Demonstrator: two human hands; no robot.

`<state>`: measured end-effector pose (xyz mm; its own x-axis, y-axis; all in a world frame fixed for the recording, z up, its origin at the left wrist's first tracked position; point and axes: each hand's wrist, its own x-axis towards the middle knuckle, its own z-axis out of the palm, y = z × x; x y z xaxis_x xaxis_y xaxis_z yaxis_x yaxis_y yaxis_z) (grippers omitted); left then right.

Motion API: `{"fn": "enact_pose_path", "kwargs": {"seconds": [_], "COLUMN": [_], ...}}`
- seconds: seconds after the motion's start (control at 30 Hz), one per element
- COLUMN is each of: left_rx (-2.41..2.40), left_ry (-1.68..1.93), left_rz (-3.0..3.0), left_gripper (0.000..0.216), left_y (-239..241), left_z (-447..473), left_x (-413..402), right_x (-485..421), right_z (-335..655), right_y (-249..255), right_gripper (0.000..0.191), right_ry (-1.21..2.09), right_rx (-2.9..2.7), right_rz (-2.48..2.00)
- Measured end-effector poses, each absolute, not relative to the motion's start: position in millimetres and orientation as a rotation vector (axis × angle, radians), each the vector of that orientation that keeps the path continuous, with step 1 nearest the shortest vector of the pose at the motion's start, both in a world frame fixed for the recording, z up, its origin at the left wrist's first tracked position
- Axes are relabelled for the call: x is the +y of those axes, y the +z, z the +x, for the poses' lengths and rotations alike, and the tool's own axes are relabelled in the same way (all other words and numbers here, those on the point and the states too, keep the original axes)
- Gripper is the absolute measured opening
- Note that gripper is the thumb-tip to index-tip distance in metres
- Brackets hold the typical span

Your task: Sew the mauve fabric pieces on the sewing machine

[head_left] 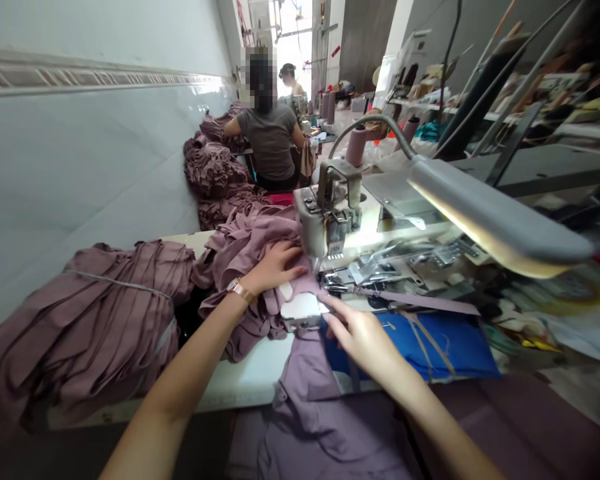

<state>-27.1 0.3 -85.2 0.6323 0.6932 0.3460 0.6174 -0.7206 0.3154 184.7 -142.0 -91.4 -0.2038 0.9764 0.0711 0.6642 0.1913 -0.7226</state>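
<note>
My left hand (279,267) lies on mauve fabric (245,247) just left of the needle area of a sewing machine (313,227), its fingers spread over the cloth. On the right side of the needle area, my right hand (353,327) has its index finger stretched to the fabric edge by the machine's bed (300,308). Its other fingers are partly curled, with nothing visible held. A narrow mauve strip (430,301) runs from the right into the metal guide (335,281). More of the mauve cloth (310,380) hangs over the table's front edge.
Tied mauve fabric bundles (115,300) lie on the left of the table, with more heaped (215,167) along the wall. A lit lamp (495,213) overhangs the right side. A blue pad (415,343) lies near my right arm. Ahead sits a person (270,133), another beyond.
</note>
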Motion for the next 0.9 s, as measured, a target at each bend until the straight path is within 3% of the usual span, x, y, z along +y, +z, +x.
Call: {"fn": "enact_pose_path", "kwargs": {"seconds": [0.17,0.3,0.37,0.5,0.73,0.9], "left_rx": [1.138,1.358,1.197,1.29,1.833,1.861], "left_ry": [0.762,1.102,1.102,0.793,0.829,0.924], "left_rz": [2.668,2.584,2.627,2.504,2.297,2.24], "left_gripper": [0.032,0.031,0.027,0.018,0.012,0.014], "left_y": [-76,-76,-86,-116,-143,-144], "left_z": [-28,-26,-26,-23,4,14], "left_x": [-6,-96,-147,-198,-181,-184], "right_x": [-153,-196,-217,-231,-195,-177], "right_z": [193,215,221,213,179,169], "right_y": [-83,-112,-132,-159,-150,-147], "right_gripper": [0.041,0.03,0.025,0.019,0.025,0.025], "right_ry": [0.953,1.124,1.142,1.04,0.821,0.72], "right_rx": [-1.854,-1.723,-1.696,-1.747,-1.757,-1.75], "right_rz": [-1.496,-1.455,-1.501,-1.524,-1.578,-1.654]}}
